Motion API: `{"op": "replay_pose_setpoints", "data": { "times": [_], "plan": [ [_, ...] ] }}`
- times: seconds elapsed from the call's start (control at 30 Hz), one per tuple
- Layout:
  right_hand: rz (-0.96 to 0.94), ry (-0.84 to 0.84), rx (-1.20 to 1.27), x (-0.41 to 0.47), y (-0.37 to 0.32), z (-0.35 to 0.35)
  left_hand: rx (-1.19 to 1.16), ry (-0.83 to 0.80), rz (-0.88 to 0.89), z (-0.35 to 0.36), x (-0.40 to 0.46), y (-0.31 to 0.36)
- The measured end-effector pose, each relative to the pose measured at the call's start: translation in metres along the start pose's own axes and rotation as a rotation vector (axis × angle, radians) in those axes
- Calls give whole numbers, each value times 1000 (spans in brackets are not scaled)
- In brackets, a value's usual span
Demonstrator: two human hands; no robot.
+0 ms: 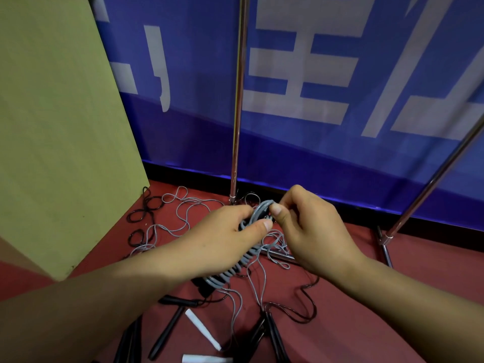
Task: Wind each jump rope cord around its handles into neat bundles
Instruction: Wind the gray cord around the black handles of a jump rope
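Observation:
My left hand [220,239] grips a jump rope bundle [235,268], grey cord wound in many turns round its black handles, held above the floor. At the bundle's top end my right hand [311,229] pinches the grey cord [263,206] between thumb and forefinger. Loose grey cord [180,216] trails over the red floor to the left. Black cord loops [146,208] lie beside it. Several black handles [167,331] lie on the floor below my arms, some hidden by my left forearm.
A yellow-green board [60,127] leans at the left. A blue banner [340,87] hangs behind on chrome stand poles [238,100], with a slanted pole [432,179] at the right. Two white handles [203,330] lie on the red floor [366,310].

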State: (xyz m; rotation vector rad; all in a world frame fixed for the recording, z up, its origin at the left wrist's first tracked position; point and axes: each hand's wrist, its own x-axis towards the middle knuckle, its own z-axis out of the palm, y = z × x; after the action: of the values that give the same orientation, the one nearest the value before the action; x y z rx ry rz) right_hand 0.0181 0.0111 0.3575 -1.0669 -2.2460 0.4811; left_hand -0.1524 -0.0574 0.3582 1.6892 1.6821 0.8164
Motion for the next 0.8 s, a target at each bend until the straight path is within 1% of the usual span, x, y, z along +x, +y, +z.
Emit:
{"op": "replay_pose_setpoints", "data": {
  "times": [0.07, 0.23, 0.4, 0.53, 0.67, 0.73, 0.8],
  "plan": [
    [18, -2, 21, 1, 0, 0, 4, -5, -1, 0, 0, 1],
    [-15, 3, 17, 2, -2, 0, -35, -11, -31, -1, -1, 4],
    [-33, -12, 144, 3, -4, -1, -157, 15, -108, -1, -1, 7],
    [-120, 0, 130, 1, -3, -3, -263, -6, -182, -2, 1, 8],
    [-205, 10, 76, -1, -3, -5, -333, -24, -203, -2, 2, 8],
    [-179, -13, 138, -1, -4, -6, -334, -18, -198, -2, 1, 5],
    [-31, -95, 335, 1, -6, -7, -345, 8, -200, -1, 1, 2]
  ]
}}
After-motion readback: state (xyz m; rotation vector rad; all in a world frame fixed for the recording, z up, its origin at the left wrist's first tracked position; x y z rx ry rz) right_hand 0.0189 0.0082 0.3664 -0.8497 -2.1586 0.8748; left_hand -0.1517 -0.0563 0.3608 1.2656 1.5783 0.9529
